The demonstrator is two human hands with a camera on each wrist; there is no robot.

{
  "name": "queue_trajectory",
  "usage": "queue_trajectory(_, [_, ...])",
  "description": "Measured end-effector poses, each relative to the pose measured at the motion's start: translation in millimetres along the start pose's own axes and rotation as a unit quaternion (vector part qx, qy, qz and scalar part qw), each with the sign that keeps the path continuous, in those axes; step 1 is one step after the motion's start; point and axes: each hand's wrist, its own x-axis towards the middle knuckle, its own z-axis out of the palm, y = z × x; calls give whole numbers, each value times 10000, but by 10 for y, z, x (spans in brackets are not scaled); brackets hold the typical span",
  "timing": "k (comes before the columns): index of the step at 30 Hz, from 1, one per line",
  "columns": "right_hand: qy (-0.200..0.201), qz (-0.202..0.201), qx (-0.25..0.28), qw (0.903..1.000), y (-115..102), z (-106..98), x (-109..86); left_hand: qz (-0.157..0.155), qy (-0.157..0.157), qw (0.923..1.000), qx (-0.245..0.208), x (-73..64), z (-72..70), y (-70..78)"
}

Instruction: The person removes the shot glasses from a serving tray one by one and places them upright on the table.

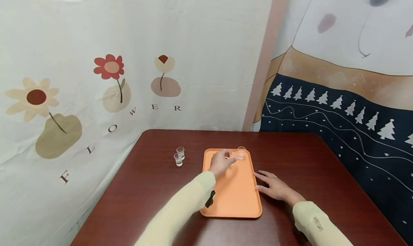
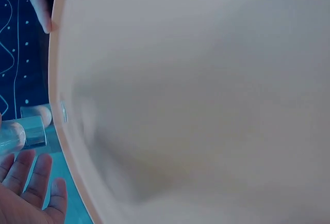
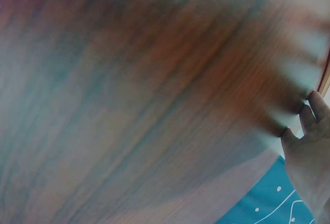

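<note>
Over the far part of the orange tray point(image 1: 235, 199), my left hand point(image 1: 221, 162) holds a small clear shot glass point(image 1: 233, 155) between thumb and fingers. Just right of it, a second shot glass point(image 1: 241, 152) stands upright in the tray's far right corner. The left wrist view catches the held glass point(image 2: 23, 133) close to the left hand's fingers point(image 2: 38, 182). My right hand point(image 1: 274, 186) rests on the table with spread fingers, their tips touching the tray's right edge. In the right wrist view the right hand point(image 3: 308, 152) shows at the side.
Two more clear shot glasses, a nearer one point(image 1: 178, 160) and a farther one point(image 1: 180, 152), stand close together left of the tray. The dark red-brown table point(image 1: 145, 195) reaches back to a printed cloth backdrop point(image 1: 206, 59).
</note>
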Motion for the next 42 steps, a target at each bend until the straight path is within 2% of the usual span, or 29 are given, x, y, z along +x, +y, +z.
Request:
queue_trajectory(3, [3, 22, -4, 10000, 15, -1, 3, -38, -87, 9999, -64, -16, -117, -17])
queue_trajectory(8, [21, 0, -26, 10000, 24, -3, 5, 111, -55, 9999, -114, -57, -336, -34])
queue_trajectory(14, [11, -56, 7, 10000, 13, 5, 6, 328, 238, 9992, 1, -108, -571, -123])
queue_trajectory(19, [29, -71, 32, 10000, 6, 16, 10, 319, 485, 9983, -12, -172, -711, -239])
queue_trajectory(32, [11, 7, 94, 10000, 12, 2, 5, 351, 998, 9944, -51, -460, -960, -532])
queue_trajectory(36, [24, 6, 63, 10000, 25, 7, 2, 242, 1154, 9930, 91, -535, -1006, -624])
queue_trajectory(42, [71, -92, 6, 9999, 44, 13, -4, 51, 1215, 9925, 106, -663, -1081, -750])
